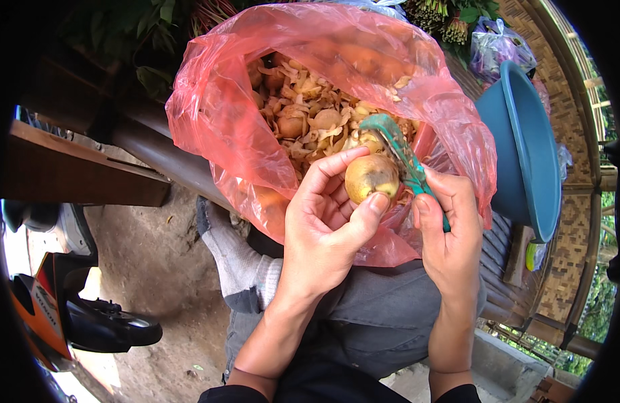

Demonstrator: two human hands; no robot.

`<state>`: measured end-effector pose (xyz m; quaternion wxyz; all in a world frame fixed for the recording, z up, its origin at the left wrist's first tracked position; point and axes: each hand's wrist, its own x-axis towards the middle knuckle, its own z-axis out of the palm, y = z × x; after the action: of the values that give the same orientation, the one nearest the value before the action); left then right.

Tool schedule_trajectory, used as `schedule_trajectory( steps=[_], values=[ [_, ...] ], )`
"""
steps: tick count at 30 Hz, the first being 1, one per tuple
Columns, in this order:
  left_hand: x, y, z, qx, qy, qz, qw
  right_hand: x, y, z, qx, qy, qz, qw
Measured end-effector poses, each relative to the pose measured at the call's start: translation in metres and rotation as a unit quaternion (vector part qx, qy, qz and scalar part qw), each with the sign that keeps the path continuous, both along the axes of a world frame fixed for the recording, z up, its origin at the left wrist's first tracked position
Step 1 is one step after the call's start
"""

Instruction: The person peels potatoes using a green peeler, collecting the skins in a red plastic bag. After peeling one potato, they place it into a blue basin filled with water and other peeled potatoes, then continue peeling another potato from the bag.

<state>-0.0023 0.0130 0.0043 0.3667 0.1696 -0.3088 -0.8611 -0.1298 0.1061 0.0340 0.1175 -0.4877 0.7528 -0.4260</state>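
My left hand [332, 216] holds a partly peeled potato [371, 177] between thumb and fingers, with a brownish patch on its upper side. In my right hand [448, 216] is a green-handled peeler [403, 156], its head just above and right of the potato; whether the blade touches it is hard to tell. Beyond both hands a red translucent plastic bag [229, 136] gapes wide. Unpeeled potatoes [326, 119] lie in it among many curled peelings [310, 88]. The lower right part of the bag's opening is hidden by my hands and the peeler.
A blue plastic basin [534, 156] stands tilted at the right, against a woven bamboo wall [574, 156]. Leafy bundles [453, 25] and a tied plastic bag [501, 48] are at the back. My crossed leg with a grey sock [237, 262] is below; a motorcycle [63, 312] stands lower left.
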Motion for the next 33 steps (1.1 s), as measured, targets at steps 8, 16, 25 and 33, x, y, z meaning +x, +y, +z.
schedule_trajectory(
  steps=[8,16,25,33],
  values=[
    [0.006,-0.008,0.005,-0.012,0.014,0.002,1.000,0.000,0.014,0.005,-0.069,-0.168,0.066,0.981],
    [0.006,-0.009,0.002,-0.044,0.015,0.023,0.999,-0.001,0.017,0.012,-0.010,-0.081,0.086,0.993],
    [0.006,-0.006,0.003,-0.086,-0.042,0.042,0.995,0.001,0.010,0.007,-0.005,-0.042,0.045,0.998],
    [0.005,-0.002,0.007,-0.079,-0.007,0.027,0.997,-0.004,0.009,0.005,-0.058,-0.117,-0.003,0.991]
  ],
)
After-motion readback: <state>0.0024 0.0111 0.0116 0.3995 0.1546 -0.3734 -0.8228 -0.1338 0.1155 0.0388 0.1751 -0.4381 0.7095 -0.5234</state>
